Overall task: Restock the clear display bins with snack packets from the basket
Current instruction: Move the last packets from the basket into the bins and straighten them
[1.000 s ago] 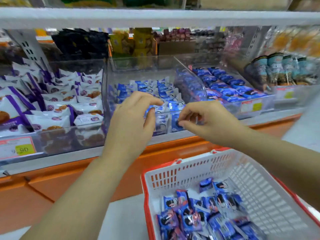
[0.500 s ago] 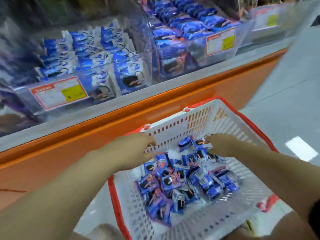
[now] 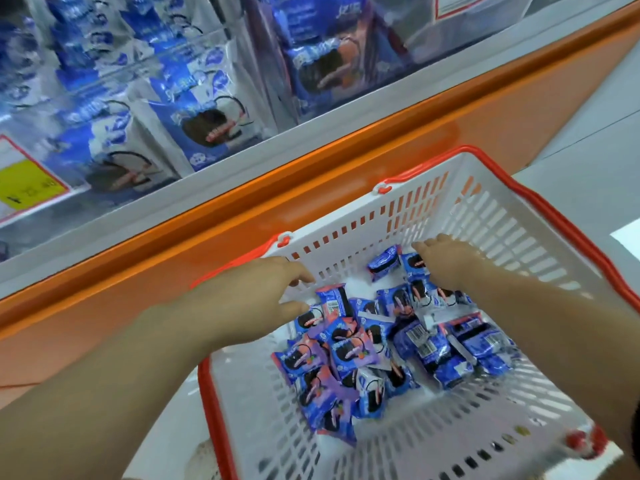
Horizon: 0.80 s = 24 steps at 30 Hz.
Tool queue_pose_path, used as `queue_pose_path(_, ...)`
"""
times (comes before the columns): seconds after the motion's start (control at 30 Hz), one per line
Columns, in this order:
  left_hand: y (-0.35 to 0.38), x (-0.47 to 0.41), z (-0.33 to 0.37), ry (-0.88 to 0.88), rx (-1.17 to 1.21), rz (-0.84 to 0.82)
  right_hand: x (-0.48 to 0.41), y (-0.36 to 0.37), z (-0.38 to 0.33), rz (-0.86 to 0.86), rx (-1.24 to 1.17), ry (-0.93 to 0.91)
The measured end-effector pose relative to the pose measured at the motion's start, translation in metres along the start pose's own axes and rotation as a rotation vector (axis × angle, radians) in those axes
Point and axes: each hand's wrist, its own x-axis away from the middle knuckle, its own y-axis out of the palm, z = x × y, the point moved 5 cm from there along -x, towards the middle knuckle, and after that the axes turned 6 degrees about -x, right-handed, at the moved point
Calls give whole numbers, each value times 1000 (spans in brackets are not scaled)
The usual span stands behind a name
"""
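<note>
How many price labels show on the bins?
2. One label, with a yellow patch, on the left bin; another label, cut off at the top edge, on the right bin. More may lie out of frame.

A grey shelf ledge (image 3: 242, 171) is carried by an orange base (image 3: 502, 109). Pale grey floor (image 3: 588, 116) is seen at the right. It is marked by a bright patch (image 3: 627, 237).

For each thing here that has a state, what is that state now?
Basket: partly full, handles down.
Packets: lying in a loose pile in the basket.
Left hand: open, reaching to the pile.
Right hand: lowered onto the packets; its grip is hidden.
Bins: stocked with packets.
</note>
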Motion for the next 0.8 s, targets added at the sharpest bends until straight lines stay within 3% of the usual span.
queue_pose_path(0.13, -4, 1, 3, -4, 0, 4, 8, -13, -10, 7, -50, -36)
queue_pose_path(0.27, -16, 9, 8, 2, -8, 29, 35, -37, -38, -166, -156, -103)
queue_pose_path(0.37, -32, 20, 11, 2, -2, 89, 70, -80, -71, -181, -289, -220)
queue_pose_path(0.57, -56, 60, 4, 7, 208, 263, 168, -183, -127, 73, -301, -386)
queue_pose_path(0.8, -84, 118, -6, 113, 822, 450, 265, -277, -162, 558, -235, -447)
